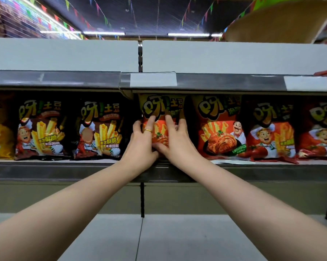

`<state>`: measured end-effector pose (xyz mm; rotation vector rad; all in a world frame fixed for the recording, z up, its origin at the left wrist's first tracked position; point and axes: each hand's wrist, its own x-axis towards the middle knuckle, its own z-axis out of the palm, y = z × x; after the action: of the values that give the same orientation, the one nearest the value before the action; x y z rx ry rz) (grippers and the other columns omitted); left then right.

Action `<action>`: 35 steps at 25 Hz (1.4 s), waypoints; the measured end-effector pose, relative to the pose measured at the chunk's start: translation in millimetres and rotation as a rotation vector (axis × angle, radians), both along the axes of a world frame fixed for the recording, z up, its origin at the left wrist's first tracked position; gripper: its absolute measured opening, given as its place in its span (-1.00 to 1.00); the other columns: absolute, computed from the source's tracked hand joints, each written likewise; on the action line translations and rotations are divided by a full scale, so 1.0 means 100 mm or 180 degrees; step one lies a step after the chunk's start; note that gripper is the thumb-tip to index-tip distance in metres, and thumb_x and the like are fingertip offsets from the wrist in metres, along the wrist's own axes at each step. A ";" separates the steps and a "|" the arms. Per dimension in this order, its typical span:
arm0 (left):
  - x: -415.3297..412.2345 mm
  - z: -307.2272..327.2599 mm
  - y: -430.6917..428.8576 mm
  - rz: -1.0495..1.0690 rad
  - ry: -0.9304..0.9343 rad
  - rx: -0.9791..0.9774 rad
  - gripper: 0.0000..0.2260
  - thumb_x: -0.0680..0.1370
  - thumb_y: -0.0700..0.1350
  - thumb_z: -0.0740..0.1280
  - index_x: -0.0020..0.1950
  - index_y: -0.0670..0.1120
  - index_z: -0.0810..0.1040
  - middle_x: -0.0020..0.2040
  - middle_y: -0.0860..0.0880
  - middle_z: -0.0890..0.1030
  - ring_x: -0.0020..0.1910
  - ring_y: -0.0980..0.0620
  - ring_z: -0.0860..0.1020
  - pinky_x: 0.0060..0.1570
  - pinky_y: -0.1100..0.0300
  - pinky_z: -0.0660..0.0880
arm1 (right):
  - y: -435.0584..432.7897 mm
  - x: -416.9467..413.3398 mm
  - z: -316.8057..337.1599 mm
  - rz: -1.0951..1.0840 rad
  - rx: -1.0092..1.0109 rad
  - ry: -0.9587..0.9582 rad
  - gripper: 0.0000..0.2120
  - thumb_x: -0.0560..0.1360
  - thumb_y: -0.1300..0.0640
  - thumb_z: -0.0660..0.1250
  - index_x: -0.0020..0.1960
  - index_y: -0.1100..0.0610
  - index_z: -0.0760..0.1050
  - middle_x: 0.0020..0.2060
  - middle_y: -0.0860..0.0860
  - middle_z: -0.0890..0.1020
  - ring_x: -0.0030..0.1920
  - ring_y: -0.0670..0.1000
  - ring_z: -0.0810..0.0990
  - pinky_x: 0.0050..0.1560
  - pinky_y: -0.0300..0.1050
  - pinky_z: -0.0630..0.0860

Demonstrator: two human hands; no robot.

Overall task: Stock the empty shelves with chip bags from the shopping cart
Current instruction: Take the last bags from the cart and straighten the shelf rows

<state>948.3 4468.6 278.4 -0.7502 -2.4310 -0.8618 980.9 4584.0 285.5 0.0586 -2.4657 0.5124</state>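
An orange-red chip bag (159,108) stands upright on the middle shelf (64,171), just right of the shelf's upright post. Both my hands lie on its front. My left hand (141,142), with a gold ring, has its fingers laid on the bag's left half. My right hand (177,142) presses flat on the right half with straight fingers and its thumb spread low. More chip bags stand in the same row: dark brown bags (42,129) to the left and red bags (221,127) to the right. The shopping cart is out of view.
The top shelf (64,53) above the row holds nothing except a red edge (326,72) at the far right. Blank price labels (153,80) sit on its rail. A bare lower shelf (177,234) lies under my arms. A brown cardboard shape (281,21) hangs at the upper right.
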 end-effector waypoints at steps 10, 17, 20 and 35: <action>-0.16 0.09 0.00 0.0148 0.0089 -0.0501 -0.08 0.36 -0.05 0.53 0.52 -0.04 -0.02 0.34 -0.20 0.11 0.37 -0.24 0.25 0.30 0.00 0.32 | 0.03 -0.12 0.09 -0.0127 0.0460 -0.0408 -0.26 0.49 -0.14 0.28 0.50 0.11 0.02 0.29 0.19 0.22 0.31 0.19 0.29 0.23 -0.06 0.34; -0.14 0.11 -0.02 0.0049 0.0094 -0.0442 -0.08 0.33 -0.06 0.55 0.50 -0.02 0.01 0.32 -0.19 0.13 0.33 -0.26 0.28 0.27 -0.04 0.35 | 0.05 -0.08 0.10 -0.0032 0.0287 -0.0387 -0.22 0.47 -0.14 0.32 0.50 0.08 -0.01 0.29 0.16 0.19 0.31 0.17 0.30 0.25 -0.03 0.37; -0.10 0.10 -0.05 0.0025 0.0250 -0.0367 -0.12 0.37 -0.09 0.51 0.51 0.01 0.01 0.33 -0.18 0.13 0.33 -0.25 0.30 0.26 -0.03 0.37 | 0.09 0.00 0.13 0.0122 -0.0079 -0.0241 -0.14 0.39 -0.11 0.43 0.50 0.03 0.01 0.28 0.12 0.21 0.30 0.13 0.33 0.28 -0.06 0.36; -0.11 0.08 0.00 0.0333 0.0383 -0.0737 -0.10 0.39 -0.05 0.46 0.51 -0.08 -0.09 0.41 -0.24 0.04 0.38 -0.26 0.17 0.33 -0.08 0.24 | 0.02 -0.01 0.10 0.0040 -0.0066 -0.0174 -0.16 0.39 -0.03 0.42 0.51 0.02 0.01 0.35 0.15 0.16 0.35 0.21 0.31 0.36 0.05 0.33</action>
<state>937.3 4469.0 286.9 -0.7261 -2.4624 -0.4863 979.5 4586.4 295.9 0.0523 -2.5144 0.5520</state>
